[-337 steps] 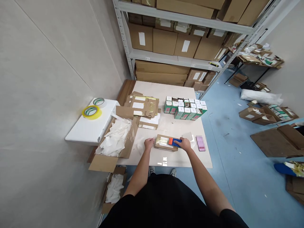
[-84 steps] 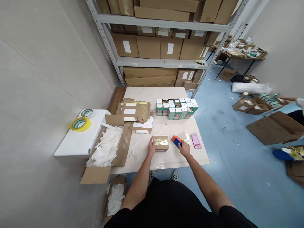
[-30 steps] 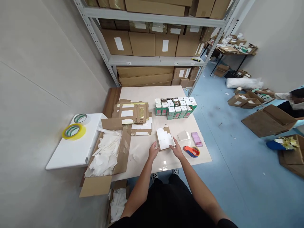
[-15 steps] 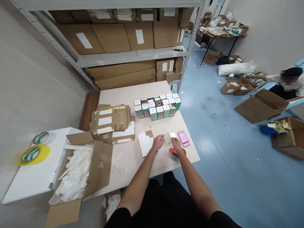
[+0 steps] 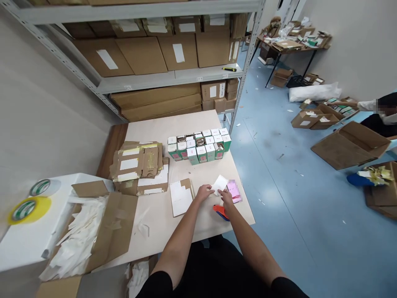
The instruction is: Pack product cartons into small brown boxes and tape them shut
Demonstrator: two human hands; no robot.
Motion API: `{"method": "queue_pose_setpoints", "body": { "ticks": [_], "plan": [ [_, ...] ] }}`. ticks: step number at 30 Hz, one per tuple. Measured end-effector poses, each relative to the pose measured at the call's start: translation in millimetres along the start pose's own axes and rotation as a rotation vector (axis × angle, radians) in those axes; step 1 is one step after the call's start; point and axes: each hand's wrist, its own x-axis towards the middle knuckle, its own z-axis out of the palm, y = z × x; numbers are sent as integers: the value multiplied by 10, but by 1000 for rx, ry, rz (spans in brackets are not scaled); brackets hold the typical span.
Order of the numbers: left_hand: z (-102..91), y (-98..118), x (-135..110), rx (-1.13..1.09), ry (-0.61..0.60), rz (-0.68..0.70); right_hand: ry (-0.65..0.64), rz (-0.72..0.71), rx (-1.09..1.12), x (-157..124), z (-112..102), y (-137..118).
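Note:
A small white piece of card or paper (image 5: 220, 182) is held over the table, tilted, between both hands. My left hand (image 5: 204, 193) pinches its left lower corner. On its lower right edge are the closed fingers of my right hand (image 5: 226, 197). Just beyond the right hand lies a pink-screened phone (image 5: 234, 191). An orange and blue tool (image 5: 221, 211), which looks like a tape dispenser, sits below that hand, partly hidden by the forearm. Left of my left hand a flat cardboard piece with white paper (image 5: 181, 198) rests on the table.
Several green and white small boxes (image 5: 202, 154) stand in rows, some with open tops. Flattened cardboard (image 5: 136, 162) is stacked at left, near an open carton of white paper (image 5: 114, 223). Tape rolls (image 5: 29, 210) lie beside it. Shelving (image 5: 173, 78) rises behind; a person sits far right.
The white piece has turned from a folded-looking shape to a flat, diamond-angled one. Both hands have shifted slightly and remain on it. The camera view has moved a little.

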Motion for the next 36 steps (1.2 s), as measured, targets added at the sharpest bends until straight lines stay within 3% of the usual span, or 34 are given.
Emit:
{"method": "queue_pose_setpoints", "body": {
  "ticks": [4, 10, 17, 23, 27, 29, 33, 36],
  "plan": [
    [-217, 70, -65, -19, -91, 43, 34, 84, 142, 60, -197, -303],
    [-444, 224, -127, 19, -25, 85, -159, -37, 120, 174, -535, -669],
    [-503, 366, -133, -104, 29, 84, -115, -187, -23, 176, -678, -1004],
    [-571, 479, -98, -144, -55, 69, -157, -203, -88, 94, -800, -1136],
    [-589, 593, -74, -123, -67, 77, -85, -195, -41, 39, -829, -1099],
    [-643, 602, -76, -141, -33, 103, -27, -179, 23, 27, -875, -1081],
    [-856, 496, -103, -193, 151, 84, 102, -166, 163, 25, -1088, -1139],
    [-874, 470, -74, -239, 215, 69, 49, -180, 197, 14, -1140, -1275]
  ]
}}
